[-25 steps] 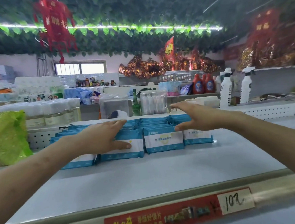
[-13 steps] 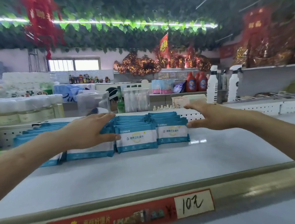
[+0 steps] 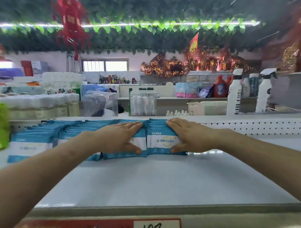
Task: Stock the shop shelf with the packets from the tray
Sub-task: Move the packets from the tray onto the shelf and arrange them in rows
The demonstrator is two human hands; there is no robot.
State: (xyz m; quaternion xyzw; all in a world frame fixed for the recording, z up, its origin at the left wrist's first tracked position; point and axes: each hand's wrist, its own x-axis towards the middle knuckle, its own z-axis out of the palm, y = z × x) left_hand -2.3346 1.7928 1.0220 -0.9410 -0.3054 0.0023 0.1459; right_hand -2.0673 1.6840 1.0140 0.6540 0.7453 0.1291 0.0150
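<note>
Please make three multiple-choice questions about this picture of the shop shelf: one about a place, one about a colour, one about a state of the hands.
1. Where do the packets stand on the shelf?
A. At the front lip
B. Toward the back, in rows
C. Hanging above it

2. Which colours do the packets have?
A. Blue and white
B. Red and gold
C. All black

3. What are the left hand and the right hand doing?
A. Both hang free in the air
B. Only one touches packets
C. Both lie on packet rows, thumbs at the front faces

Answers: 1 B, bare shelf lies in front of them. 2 A, blue edges, white middle band. 3 C, each palm rests atop a row.
</note>
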